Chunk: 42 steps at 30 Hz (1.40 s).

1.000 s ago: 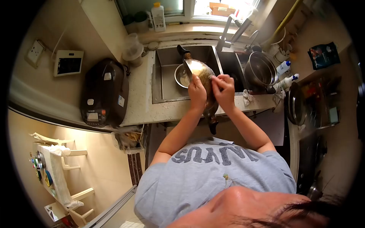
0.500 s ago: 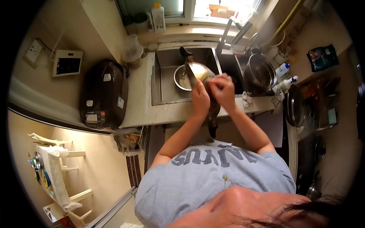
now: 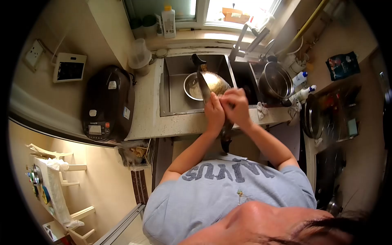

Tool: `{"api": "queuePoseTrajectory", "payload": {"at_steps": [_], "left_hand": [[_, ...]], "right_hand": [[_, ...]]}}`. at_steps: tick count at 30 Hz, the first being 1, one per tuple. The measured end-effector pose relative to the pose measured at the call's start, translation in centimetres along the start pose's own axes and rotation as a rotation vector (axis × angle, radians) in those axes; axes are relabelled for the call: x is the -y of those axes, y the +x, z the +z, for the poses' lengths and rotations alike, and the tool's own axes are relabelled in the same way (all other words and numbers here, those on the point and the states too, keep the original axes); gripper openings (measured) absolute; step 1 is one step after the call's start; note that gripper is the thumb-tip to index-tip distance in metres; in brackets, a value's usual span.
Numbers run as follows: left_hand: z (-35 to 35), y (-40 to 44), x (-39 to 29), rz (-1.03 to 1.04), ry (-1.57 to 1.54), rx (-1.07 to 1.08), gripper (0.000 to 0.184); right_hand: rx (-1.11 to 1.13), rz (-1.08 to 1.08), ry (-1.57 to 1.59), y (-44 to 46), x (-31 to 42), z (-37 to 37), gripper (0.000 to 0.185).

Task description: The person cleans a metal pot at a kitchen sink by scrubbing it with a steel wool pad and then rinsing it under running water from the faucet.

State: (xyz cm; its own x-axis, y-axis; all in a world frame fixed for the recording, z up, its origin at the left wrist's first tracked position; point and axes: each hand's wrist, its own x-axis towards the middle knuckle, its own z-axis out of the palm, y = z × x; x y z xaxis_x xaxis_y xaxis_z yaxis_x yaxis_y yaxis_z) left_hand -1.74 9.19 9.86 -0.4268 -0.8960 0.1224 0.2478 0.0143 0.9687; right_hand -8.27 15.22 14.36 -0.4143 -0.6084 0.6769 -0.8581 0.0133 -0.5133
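Observation:
A two-handled metal pan (image 3: 214, 83) is tilted on its side over the left basin of the sink (image 3: 173, 107). One black handle points toward the window, the other toward my body. My left hand (image 3: 214, 114) grips the pan at its near part, thumb up along the edge. Against the pan's right side, my right hand (image 3: 237, 107) is closed and slightly blurred; whatever it may hold is hidden by the fingers. A round metal bowl (image 3: 190, 86) sits in the basin, partly behind the pan.
A faucet (image 3: 241, 43) stands behind the sink. On the right are a metal pot (image 3: 276, 80), white bottles (image 3: 304, 93) and a glass lid (image 3: 312, 117). A dark rice cooker (image 3: 107, 104) and a clear plastic container (image 3: 140, 55) are on the left.
The right hand has shifted down along the pan toward my body and closer to the left hand. The pan is still held, turned slightly. The whole view has moved a little.

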Motion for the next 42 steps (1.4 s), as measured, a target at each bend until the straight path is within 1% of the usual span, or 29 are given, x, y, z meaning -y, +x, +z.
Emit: {"api": "queuePoseTrajectory", "payload": {"at_steps": [1,2,5,7,9,11,12,13,15,16,17,19,20,21,22,23,25,26,27,29,30,31,33,34,36,37,39,40,42], "left_hand": [[-0.2,-0.1,0.1,-0.008,-0.064,0.017,0.045],[-0.2,-0.3,0.2,0.027,0.03,-0.021,0.045],[-0.8,-0.3,-0.8,-0.09,0.061,0.067,0.044],[-0.3,-0.3,-0.2,0.07,0.046,-0.056,0.046],[-0.6,-0.4,-0.5,0.07,-0.042,-0.045,0.046],[-1.2,-0.2,-1.7,-0.07,0.2,0.109,0.044],[-0.8,-0.4,-0.7,-0.058,0.167,0.102,0.042],[-0.5,-0.4,-1.0,-0.042,0.161,0.104,0.042],[0.2,-0.8,-1.3,0.223,0.007,-0.026,0.042],[0.2,-1.0,-1.3,0.2,0.03,-0.041,0.042],[-0.8,-1.0,-1.3,-0.063,0.147,0.087,0.041],[-0.7,-0.6,-0.6,-0.135,0.138,0.138,0.04],[-0.7,-0.9,-0.3,-0.061,0.152,0.087,0.041],[-0.3,-0.8,-0.2,0.018,0.156,0.024,0.041],[0.5,-0.6,-0.5,0.174,-0.007,-0.063,0.041],[0.2,-0.4,-0.7,0.166,-0.005,-0.067,0.041],[-1.0,-0.8,-1.4,-0.033,0.242,0.116,0.04],[-1.0,-0.9,-2.1,-0.056,0.266,0.141,0.04],[-0.9,-0.8,-2.0,-0.04,0.258,0.131,0.04],[-0.2,-1.4,-1.2,0.093,0.048,-0.032,0.039],[0.1,-1.5,-1.4,0.17,0.075,-0.107,0.039],[-0.3,-1.5,-1.8,0.153,0.087,-0.1,0.039],[-1.1,-1.3,-2.7,-0.088,0.325,0.12,0.037],[-0.8,-1.3,-1.9,0.073,0.289,0.027,0.037],[-0.5,-1.1,-1.3,0.1,0.208,0.005,0.037],[-0.9,-1.6,-1.1,0.098,0.153,0.013,0.036],[-1.2,-2.2,-0.7,-0.028,0.225,0.055,0.036],[-1.2,-2.3,-1.2,0.005,0.277,0.068,0.036],[-0.7,-1.8,-0.8,0.106,0.25,0.051,0.038]], "right_hand": [[0.039,-0.046,0.018,-0.5,0.9,0.0,0.003],[0.059,-0.105,0.044,0.1,-1.0,-0.1,0.001],[0.019,0.318,0.172,1.2,-4.9,0.4,0.002],[0.06,-0.098,0.092,0.7,-1.6,-0.2,0.003],[0.099,-0.146,0.048,0.5,-0.8,-0.4,0.004],[0.012,0.246,0.17,1.4,-3.7,0.3,0.003],[-0.016,0.252,0.098,1.2,-4.9,0.7,0.002],[-0.017,0.091,-0.061,1.2,-3.1,0.2,0.003],[0.068,-0.103,0.035,0.6,0.4,-0.4,0.005],[0.072,-0.138,0.071,0.6,-0.7,-0.3,0.008],[0.067,-0.112,0.083,1.4,-1.7,-0.4,0.007],[0.006,0.145,-0.035,2.6,-3.2,0.2,0.006],[0.004,0.058,-0.091,2.0,-3.0,0.2,0.003],[0.043,-0.082,0.018,1.9,-1.2,-0.1,0.002],[0.088,-0.14,0.035,2.3,-0.3,-0.3,0.002],[0.133,-0.175,0.055,2.0,0.2,-0.4,0.002],[0.086,0.02,-0.008,3.1,-3.3,0.1,0.001],[0.073,0.129,-0.066,2.9,-4.3,0.6,0.001],[0.107,0.028,-0.158,2.9,-3.5,0.2,0.003],[0.211,-0.063,0.061,2.6,-0.4,-0.2,0.005],[0.216,-0.119,0.082,2.7,-1.2,-0.1,0.005],[0.268,-0.15,0.085,3.6,-3.2,-0.2,0.004],[0.15,0.146,-0.012,3.7,-5.2,0.9,0.005],[0.173,0.009,-0.096,3.9,-3.7,0.4,0.005],[0.252,-0.113,0.062,3.9,-1.4,0.0,0.002],[0.281,-0.125,0.08,3.7,-0.4,-0.2,0.001],[0.308,0.121,0.224,5.2,-3.6,0.2,0.004],[0.224,0.174,0.113,5.5,-4.3,0.8,0.008],[0.258,0.023,0.079,5.0,-1.9,0.8,0.007]]}}
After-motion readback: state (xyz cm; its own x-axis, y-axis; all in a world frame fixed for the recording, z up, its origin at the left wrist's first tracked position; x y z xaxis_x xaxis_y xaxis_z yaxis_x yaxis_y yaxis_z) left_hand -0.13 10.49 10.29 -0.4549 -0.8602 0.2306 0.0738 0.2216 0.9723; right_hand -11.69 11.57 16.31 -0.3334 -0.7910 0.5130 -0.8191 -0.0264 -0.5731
